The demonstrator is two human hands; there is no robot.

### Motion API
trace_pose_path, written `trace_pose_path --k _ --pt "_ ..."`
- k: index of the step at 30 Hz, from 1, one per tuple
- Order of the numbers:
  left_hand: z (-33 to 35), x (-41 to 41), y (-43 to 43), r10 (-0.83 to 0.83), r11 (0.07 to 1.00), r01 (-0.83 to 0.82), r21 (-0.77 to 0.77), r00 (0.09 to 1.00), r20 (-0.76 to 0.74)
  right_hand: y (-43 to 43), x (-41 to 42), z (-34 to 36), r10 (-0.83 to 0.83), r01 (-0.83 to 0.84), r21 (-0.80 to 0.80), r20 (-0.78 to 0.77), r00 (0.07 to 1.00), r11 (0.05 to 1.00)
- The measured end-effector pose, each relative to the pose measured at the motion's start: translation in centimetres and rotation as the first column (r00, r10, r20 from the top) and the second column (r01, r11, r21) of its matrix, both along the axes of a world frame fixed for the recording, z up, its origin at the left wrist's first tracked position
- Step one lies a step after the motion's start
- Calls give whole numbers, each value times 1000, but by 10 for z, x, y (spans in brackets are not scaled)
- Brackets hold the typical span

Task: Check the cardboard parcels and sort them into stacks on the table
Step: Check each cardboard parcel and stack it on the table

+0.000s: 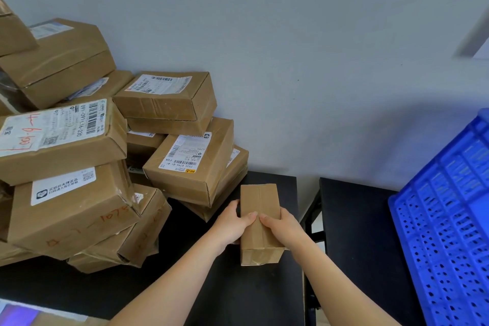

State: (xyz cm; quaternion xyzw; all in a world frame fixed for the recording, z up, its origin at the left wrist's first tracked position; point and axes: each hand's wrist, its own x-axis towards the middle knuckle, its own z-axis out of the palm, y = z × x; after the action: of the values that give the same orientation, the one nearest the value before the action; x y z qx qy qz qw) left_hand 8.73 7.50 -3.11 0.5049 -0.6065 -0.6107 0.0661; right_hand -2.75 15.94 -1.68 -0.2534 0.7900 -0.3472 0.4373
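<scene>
At lower centre of the frame, the left hand (232, 222) and right hand (280, 225) grip a small plain parcel (260, 198) from either side, fingers curled round it, thumbs meeting on top, near the black tabletop's (238, 296) right edge. Beyond, labelled parcels (79, 167) pile up at left; a blue crate (449, 219) stands at right.

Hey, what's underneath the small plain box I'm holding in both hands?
Only the black table shows below the small box, which the left hand and right hand grip by its sides. Its underside is hidden, so whether it touches the table is unclear.
</scene>
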Motion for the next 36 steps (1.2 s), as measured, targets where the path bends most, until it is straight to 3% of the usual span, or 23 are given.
trace_pose_path --k 26,31,36 --pt "-6 2 -2 10 1000 -9 16 999 -37 -2 2 -3 17 -15 48 -40 999 999" --pt "-3 5 9 -18 995 15 -98 999 -29 2 7 -2 31 -23 57 -139 990 998" --pt "1 14 7 64 997 -67 -48 997 -48 4 8 3 32 -23 33 -309 951 999"
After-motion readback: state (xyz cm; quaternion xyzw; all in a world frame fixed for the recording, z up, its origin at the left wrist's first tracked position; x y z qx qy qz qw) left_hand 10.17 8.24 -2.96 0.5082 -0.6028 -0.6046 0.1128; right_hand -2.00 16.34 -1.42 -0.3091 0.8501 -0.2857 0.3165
